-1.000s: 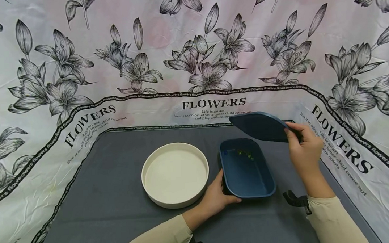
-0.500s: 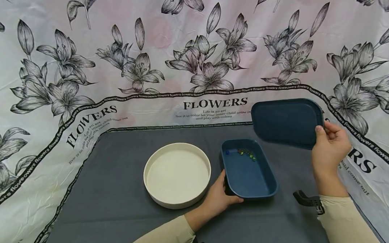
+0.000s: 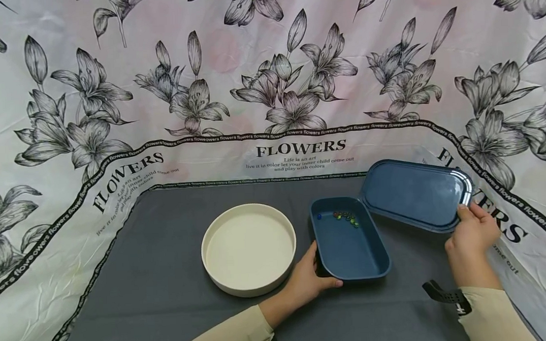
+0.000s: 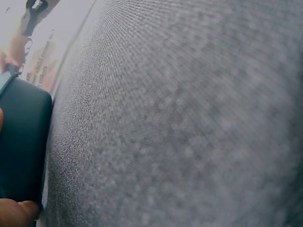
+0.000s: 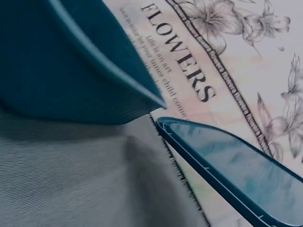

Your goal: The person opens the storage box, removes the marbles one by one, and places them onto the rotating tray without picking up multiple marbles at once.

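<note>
A deep blue rectangular box (image 3: 355, 253) with rounded corners stands uncovered on the grey cloth. Several small coloured beads (image 3: 347, 217) lie inside toward its far end, with a dark blue one apart at the left. My left hand (image 3: 303, 281) grips the box's near left corner, thumb along the near side; fingertips show against its wall (image 4: 23, 142) in the left wrist view. To the right, my right hand (image 3: 474, 238) pinches the near right corner of the matching blue lid (image 3: 413, 195). The lid (image 5: 236, 165) tilts beside the box in the right wrist view.
A round cream dish (image 3: 249, 248) with a low rim stands just left of the box, close to my left hand. Grey cloth (image 3: 158, 277) covers the work area, bordered by white flower-printed fabric (image 3: 300, 161) with lettering at the back and sides.
My right hand has carried the lid from above the box's far end out to the right, then lowered it and turned its lighter face toward the head camera. Left hand and box stay put.
</note>
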A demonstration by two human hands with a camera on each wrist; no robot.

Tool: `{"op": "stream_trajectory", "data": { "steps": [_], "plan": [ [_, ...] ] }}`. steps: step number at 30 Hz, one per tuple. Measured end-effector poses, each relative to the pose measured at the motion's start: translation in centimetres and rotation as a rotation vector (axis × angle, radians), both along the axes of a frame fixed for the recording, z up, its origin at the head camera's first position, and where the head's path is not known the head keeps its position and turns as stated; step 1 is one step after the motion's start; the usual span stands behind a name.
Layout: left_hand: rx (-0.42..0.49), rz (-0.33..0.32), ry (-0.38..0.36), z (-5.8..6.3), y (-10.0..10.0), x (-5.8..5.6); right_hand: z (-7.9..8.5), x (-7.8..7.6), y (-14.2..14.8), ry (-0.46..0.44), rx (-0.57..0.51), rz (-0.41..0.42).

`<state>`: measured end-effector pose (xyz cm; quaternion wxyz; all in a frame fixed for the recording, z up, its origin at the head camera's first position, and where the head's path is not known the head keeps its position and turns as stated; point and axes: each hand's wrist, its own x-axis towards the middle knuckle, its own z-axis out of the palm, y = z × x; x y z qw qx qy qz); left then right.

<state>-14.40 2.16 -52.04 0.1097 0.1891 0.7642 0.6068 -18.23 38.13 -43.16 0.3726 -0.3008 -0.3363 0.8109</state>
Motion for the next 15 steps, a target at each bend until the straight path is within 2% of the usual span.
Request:
{"op": "stream_trajectory", "data": {
  "steps": [4,7,11,15],
  "plan": [
    [0.001,-0.006,-0.015,0.1,0.0,0.2,-1.4,0.4,0.5,-0.017,-0.053,-0.019],
    [0.011,-0.019,-0.02,0.2,0.0,0.3,-2.2,1.1,0.6,-0.045,-0.086,0.001],
    [0.022,-0.023,-0.021,0.3,-0.1,0.5,-2.8,2.2,0.3,-0.072,-0.125,0.04],
    [0.027,-0.011,-0.028,0.4,-0.1,0.5,-3.4,2.6,0.2,-0.077,-0.13,0.04]
  ]
}}
